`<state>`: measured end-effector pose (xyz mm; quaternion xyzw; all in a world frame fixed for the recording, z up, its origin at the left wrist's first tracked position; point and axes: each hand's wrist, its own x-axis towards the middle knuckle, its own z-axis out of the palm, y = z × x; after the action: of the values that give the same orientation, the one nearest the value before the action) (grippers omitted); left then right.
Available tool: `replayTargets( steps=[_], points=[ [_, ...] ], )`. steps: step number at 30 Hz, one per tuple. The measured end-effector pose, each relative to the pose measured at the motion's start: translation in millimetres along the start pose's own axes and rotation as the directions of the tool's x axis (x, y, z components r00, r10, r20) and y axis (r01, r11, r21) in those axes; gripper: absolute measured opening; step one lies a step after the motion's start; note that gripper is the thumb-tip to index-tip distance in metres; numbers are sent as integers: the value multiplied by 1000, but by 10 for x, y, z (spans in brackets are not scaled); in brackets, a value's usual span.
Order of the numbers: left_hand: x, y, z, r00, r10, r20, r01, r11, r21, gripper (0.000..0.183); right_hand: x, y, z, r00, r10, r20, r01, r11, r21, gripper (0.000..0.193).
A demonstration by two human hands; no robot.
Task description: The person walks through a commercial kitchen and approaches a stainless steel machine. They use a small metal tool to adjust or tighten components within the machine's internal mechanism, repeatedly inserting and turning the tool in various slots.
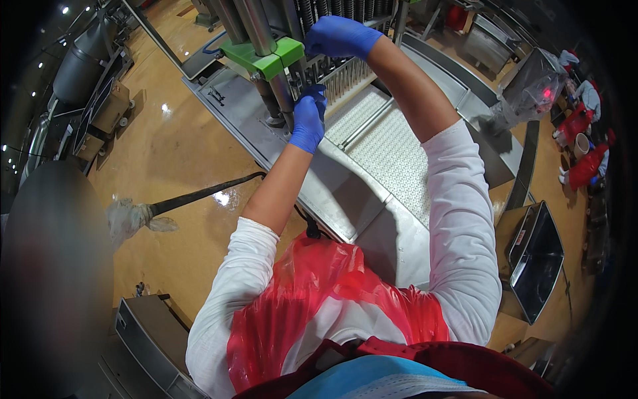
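Note:
Both my hands wear blue gloves and work at a machine with a bank of thin metal needles (339,81) and a row of springs (345,9) above them. My left hand (308,121) is low beside the steel post, its fingers curled at the left end of the needle bank. What they close on is hidden. Higher up, my right hand (342,36) is closed in front of the springs, right of the green bracket (264,57). Its fingertips are hidden too. Below the needles lies a white textured conveyor belt (392,149) with a metal rod (365,125) across it.
The machine's steel side plate (232,106) runs along the left. A black hose (206,193) with a plastic-wrapped end crosses the tan floor. Steel bins (538,259) stand right and lower left. A plastic-covered unit (531,90) and people in red aprons (585,166) are at far right.

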<state>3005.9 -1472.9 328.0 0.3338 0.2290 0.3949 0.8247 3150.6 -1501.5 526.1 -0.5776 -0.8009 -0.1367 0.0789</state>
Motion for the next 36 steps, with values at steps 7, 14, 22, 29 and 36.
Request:
replayTargets(
  steps=[7,14,22,29,36],
  points=[
    [-61,-14,101,998,45,-35,-46,998,-30,21,-11,-30,80,991,122,-59,-116,988,102,14],
    [28,-60,1,997,73,-22,-73,997,3,20,-6,-79,272,916,390,-97,-317,849,422,18],
    [71,-136,-32,992,117,-36,-120,989,-82,18,-65,-66,231,970,218,-108,-174,933,316,21],
    [60,-201,-11,984,172,-37,-174,981,-90,21,-60,-25,-4,997,73,40,-78,987,138,18],
    [64,-210,-19,978,203,-44,-204,979,-26,22,-23,44,-75,999,0,33,-3,995,97,19]
  ],
)
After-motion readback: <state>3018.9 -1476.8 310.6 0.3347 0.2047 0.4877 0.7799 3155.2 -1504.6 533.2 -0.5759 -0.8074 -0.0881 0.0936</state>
